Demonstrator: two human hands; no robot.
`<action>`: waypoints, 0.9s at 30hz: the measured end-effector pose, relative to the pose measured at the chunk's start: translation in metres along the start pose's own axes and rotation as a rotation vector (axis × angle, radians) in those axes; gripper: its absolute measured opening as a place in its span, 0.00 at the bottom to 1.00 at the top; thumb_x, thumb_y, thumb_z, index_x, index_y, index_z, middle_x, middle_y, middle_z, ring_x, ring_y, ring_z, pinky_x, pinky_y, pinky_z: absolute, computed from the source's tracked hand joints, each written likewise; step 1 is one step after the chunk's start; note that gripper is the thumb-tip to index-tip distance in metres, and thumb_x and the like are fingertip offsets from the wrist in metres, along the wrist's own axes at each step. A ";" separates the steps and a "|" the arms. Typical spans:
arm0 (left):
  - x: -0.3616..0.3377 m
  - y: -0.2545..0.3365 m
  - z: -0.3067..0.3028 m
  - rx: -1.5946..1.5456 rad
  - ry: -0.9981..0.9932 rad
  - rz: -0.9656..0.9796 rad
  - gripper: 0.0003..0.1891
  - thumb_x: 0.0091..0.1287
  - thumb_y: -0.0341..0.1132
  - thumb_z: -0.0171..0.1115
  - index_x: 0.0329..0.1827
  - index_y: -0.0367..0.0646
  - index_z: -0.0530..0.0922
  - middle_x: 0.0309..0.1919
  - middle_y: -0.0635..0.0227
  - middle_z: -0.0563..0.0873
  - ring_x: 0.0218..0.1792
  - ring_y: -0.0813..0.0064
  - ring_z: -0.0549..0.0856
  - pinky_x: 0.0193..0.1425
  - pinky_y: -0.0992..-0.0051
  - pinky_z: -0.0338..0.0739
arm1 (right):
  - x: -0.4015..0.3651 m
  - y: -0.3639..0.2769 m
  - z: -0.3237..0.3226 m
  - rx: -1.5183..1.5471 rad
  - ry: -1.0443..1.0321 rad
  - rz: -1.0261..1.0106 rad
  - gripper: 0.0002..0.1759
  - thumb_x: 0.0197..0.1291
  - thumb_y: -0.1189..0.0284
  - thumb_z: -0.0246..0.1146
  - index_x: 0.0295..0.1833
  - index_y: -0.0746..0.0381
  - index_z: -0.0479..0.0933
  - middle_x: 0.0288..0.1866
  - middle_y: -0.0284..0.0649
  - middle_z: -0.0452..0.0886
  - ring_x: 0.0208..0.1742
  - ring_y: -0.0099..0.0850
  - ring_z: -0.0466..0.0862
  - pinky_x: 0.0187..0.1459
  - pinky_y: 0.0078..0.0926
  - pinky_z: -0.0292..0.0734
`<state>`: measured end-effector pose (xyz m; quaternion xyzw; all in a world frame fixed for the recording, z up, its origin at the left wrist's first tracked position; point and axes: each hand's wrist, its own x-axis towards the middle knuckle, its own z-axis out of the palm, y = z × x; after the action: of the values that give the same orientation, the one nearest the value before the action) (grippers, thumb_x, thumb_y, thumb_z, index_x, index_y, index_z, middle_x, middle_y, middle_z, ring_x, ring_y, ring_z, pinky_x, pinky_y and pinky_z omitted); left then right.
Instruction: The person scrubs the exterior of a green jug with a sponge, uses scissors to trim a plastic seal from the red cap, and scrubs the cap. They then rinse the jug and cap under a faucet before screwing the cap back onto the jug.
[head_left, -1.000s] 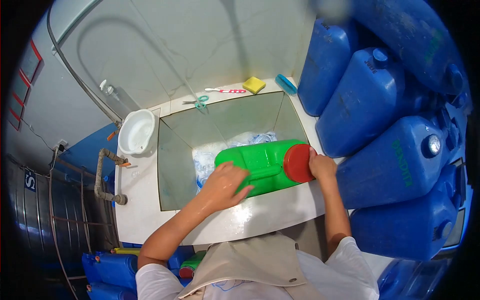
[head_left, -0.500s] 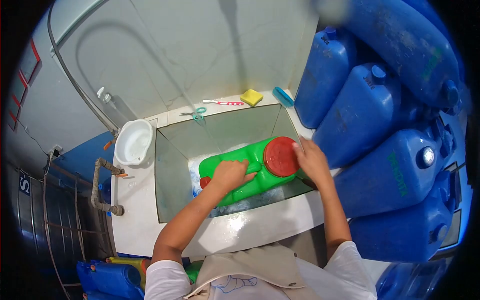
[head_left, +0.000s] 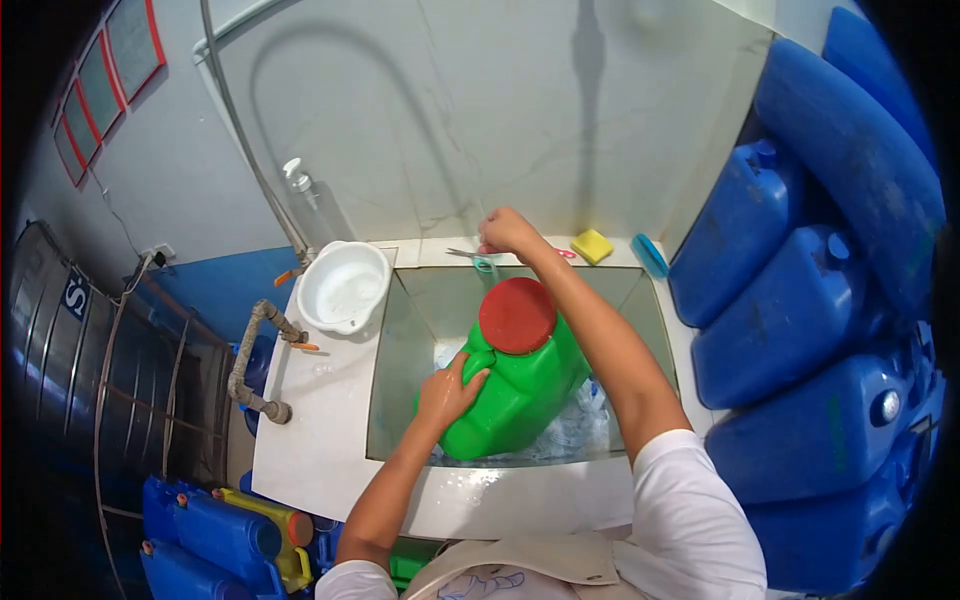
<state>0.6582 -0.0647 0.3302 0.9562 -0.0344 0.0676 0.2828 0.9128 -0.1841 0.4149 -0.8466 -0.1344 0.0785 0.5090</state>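
Observation:
A green plastic jug (head_left: 520, 405) with a red screw lid (head_left: 518, 316) stands tilted in the glass-walled basin (head_left: 640, 310), above soapy water. My left hand (head_left: 448, 398) is closed round its handle. Over the back ledge, my right hand (head_left: 508, 232) has its fingers pinched together; what is between them, if anything, is hidden. Just below those fingers lie scissors (head_left: 484, 265) with teal handles. A red-and-white toothbrush (head_left: 566, 253) is mostly covered by my right hand and forearm, with only its handle end showing.
On the ledge are a yellow sponge (head_left: 592, 246) and a blue brush (head_left: 649, 256). A white basin (head_left: 345, 288) and a pump bottle (head_left: 301, 187) stand left, near a pipe (head_left: 248, 355). Blue jerrycans (head_left: 775, 305) are stacked right; more containers (head_left: 225, 525) sit lower left.
My right hand has left the red lid and reached to the back ledge. The jug has turned and tipped more upright, my left hand still on its handle. The camera view has shifted.

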 end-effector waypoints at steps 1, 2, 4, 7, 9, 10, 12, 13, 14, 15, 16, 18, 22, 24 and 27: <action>-0.001 -0.011 0.000 -0.092 0.066 -0.021 0.23 0.63 0.53 0.56 0.47 0.41 0.74 0.29 0.49 0.83 0.32 0.46 0.82 0.35 0.54 0.76 | 0.004 -0.009 0.004 0.002 -0.011 -0.006 0.12 0.52 0.75 0.53 0.29 0.72 0.77 0.23 0.47 0.82 0.24 0.34 0.83 0.30 0.30 0.76; 0.000 -0.019 -0.001 -0.090 0.072 -0.031 0.23 0.63 0.53 0.56 0.47 0.41 0.74 0.29 0.49 0.83 0.32 0.46 0.82 0.35 0.54 0.76 | 0.002 -0.021 0.003 -0.048 -0.083 0.079 0.10 0.51 0.76 0.53 0.30 0.72 0.78 0.24 0.48 0.82 0.24 0.35 0.84 0.28 0.30 0.77; 0.000 -0.036 -0.002 -0.333 0.097 -0.170 0.22 0.64 0.50 0.57 0.52 0.42 0.73 0.35 0.47 0.83 0.38 0.45 0.82 0.41 0.54 0.76 | -0.002 -0.034 0.000 -0.106 -0.164 0.162 0.09 0.50 0.78 0.54 0.31 0.73 0.79 0.25 0.49 0.82 0.24 0.35 0.84 0.26 0.29 0.78; 0.017 -0.072 0.009 -0.392 0.116 -0.196 0.22 0.64 0.47 0.58 0.54 0.42 0.72 0.37 0.47 0.83 0.41 0.46 0.82 0.45 0.58 0.75 | -0.012 -0.047 -0.007 0.008 -0.280 0.315 0.08 0.51 0.85 0.52 0.32 0.74 0.78 0.25 0.49 0.81 0.24 0.35 0.84 0.30 0.28 0.83; 0.033 -0.083 0.006 -0.359 0.085 -0.144 0.23 0.63 0.48 0.59 0.55 0.42 0.71 0.37 0.47 0.83 0.41 0.46 0.82 0.45 0.57 0.75 | -0.007 -0.045 -0.007 0.002 -0.310 0.331 0.08 0.50 0.85 0.52 0.32 0.74 0.78 0.26 0.49 0.81 0.24 0.36 0.84 0.30 0.28 0.84; 0.042 -0.086 0.002 -0.319 0.045 -0.085 0.24 0.63 0.48 0.59 0.56 0.41 0.71 0.37 0.47 0.83 0.41 0.47 0.82 0.45 0.57 0.75 | -0.004 -0.044 -0.008 0.007 -0.332 0.350 0.08 0.50 0.86 0.52 0.32 0.74 0.78 0.26 0.50 0.81 0.24 0.36 0.84 0.30 0.28 0.84; 0.068 -0.084 -0.006 -0.185 -0.021 -0.046 0.25 0.62 0.48 0.60 0.55 0.40 0.71 0.37 0.47 0.83 0.42 0.48 0.82 0.45 0.57 0.75 | -0.001 -0.045 -0.011 0.060 -0.341 0.423 0.08 0.49 0.86 0.53 0.31 0.73 0.79 0.27 0.48 0.81 0.26 0.36 0.84 0.29 0.27 0.84; 0.081 -0.081 -0.010 -0.045 -0.083 -0.003 0.25 0.62 0.49 0.61 0.54 0.38 0.71 0.38 0.48 0.83 0.42 0.49 0.81 0.46 0.57 0.75 | 0.001 -0.047 -0.012 0.058 -0.335 0.402 0.08 0.49 0.86 0.53 0.31 0.73 0.78 0.27 0.48 0.81 0.25 0.36 0.84 0.29 0.26 0.83; 0.096 -0.081 -0.005 -0.050 -0.078 0.000 0.25 0.62 0.49 0.61 0.54 0.38 0.71 0.38 0.48 0.83 0.42 0.49 0.81 0.46 0.57 0.75 | 0.002 -0.049 -0.011 0.054 -0.331 0.380 0.08 0.49 0.86 0.53 0.31 0.72 0.78 0.27 0.48 0.81 0.25 0.35 0.84 0.28 0.25 0.83; 0.112 -0.083 0.010 0.044 0.030 0.094 0.26 0.62 0.50 0.60 0.54 0.38 0.72 0.38 0.48 0.83 0.43 0.49 0.81 0.46 0.57 0.75 | 0.001 -0.053 -0.010 0.044 -0.330 0.380 0.08 0.49 0.86 0.53 0.31 0.72 0.78 0.27 0.48 0.81 0.25 0.35 0.84 0.28 0.25 0.83; 0.125 -0.084 0.020 0.139 0.140 0.186 0.27 0.61 0.51 0.59 0.53 0.37 0.72 0.39 0.49 0.82 0.43 0.50 0.81 0.46 0.57 0.75 | -0.003 -0.057 -0.008 0.057 -0.277 0.366 0.09 0.50 0.86 0.52 0.31 0.73 0.78 0.27 0.48 0.81 0.25 0.35 0.84 0.28 0.25 0.83; 0.140 -0.076 0.027 0.102 0.187 0.267 0.26 0.61 0.51 0.58 0.52 0.37 0.73 0.40 0.49 0.82 0.43 0.50 0.81 0.47 0.57 0.74 | -0.006 -0.065 -0.005 0.060 -0.228 0.351 0.09 0.50 0.86 0.51 0.30 0.73 0.78 0.27 0.48 0.80 0.25 0.34 0.83 0.27 0.25 0.83; 0.137 -0.056 0.008 0.057 -0.063 0.358 0.24 0.58 0.51 0.59 0.48 0.40 0.75 0.40 0.50 0.82 0.43 0.50 0.81 0.47 0.57 0.75 | -0.008 -0.069 -0.006 0.094 -0.174 0.395 0.08 0.53 0.83 0.52 0.30 0.72 0.78 0.26 0.48 0.80 0.26 0.33 0.83 0.29 0.24 0.83; 0.118 -0.039 -0.007 0.015 -0.225 0.346 0.22 0.57 0.48 0.60 0.47 0.42 0.76 0.40 0.51 0.83 0.43 0.50 0.81 0.47 0.57 0.75 | -0.013 -0.062 -0.007 0.087 -0.161 0.405 0.08 0.55 0.82 0.53 0.30 0.71 0.78 0.26 0.47 0.80 0.26 0.33 0.83 0.30 0.25 0.83; 0.084 -0.023 -0.007 -0.055 -0.370 0.272 0.18 0.54 0.45 0.60 0.45 0.47 0.78 0.39 0.53 0.83 0.42 0.50 0.81 0.46 0.57 0.75 | -0.019 -0.044 -0.008 0.110 -0.129 0.250 0.07 0.55 0.80 0.53 0.28 0.70 0.76 0.24 0.44 0.78 0.24 0.32 0.80 0.30 0.28 0.81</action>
<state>0.7433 -0.0438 0.3363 0.9308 -0.2159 -0.0725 0.2859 0.8907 -0.1770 0.4569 -0.8206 -0.0561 0.2028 0.5313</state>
